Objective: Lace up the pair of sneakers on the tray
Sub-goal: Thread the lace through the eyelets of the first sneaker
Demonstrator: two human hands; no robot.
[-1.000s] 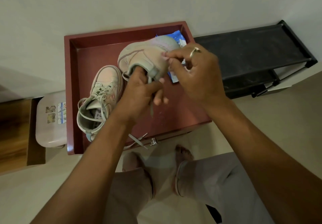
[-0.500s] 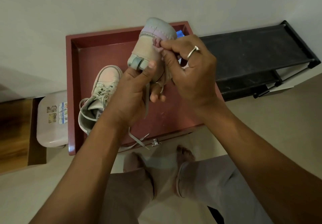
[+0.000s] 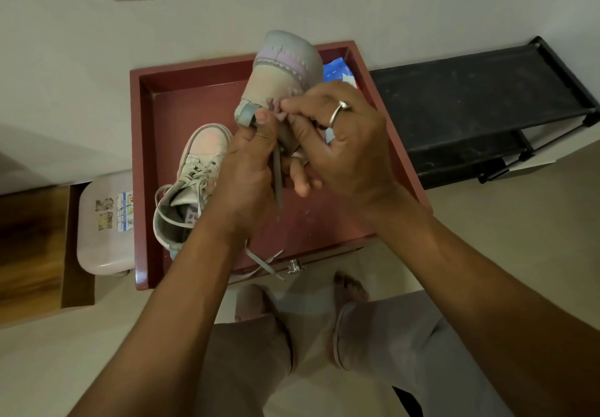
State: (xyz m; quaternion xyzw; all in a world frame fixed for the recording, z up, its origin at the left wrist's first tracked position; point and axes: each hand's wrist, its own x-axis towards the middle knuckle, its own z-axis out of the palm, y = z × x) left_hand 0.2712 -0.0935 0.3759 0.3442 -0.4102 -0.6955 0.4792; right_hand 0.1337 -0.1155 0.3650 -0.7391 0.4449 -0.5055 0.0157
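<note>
Head view, A: What changed with the pale pink-and-lilac leather sneaker (image 3: 285, 69)?
B: It was low over the dark red wooden tray (image 3: 143, 156); now it is tipped up above it, lilac end to the wall. The left hand (image 3: 246, 169) grips its near end, the right hand (image 3: 344, 143) pinches its edge, and a flat grey lace (image 3: 277, 176) hangs between them.
A: Meaning?
B: Threading is probably starting. The laced white sneaker (image 3: 194, 169) lies in the tray, a blue packet (image 3: 339, 70) behind. Nothing obstructs.
</note>
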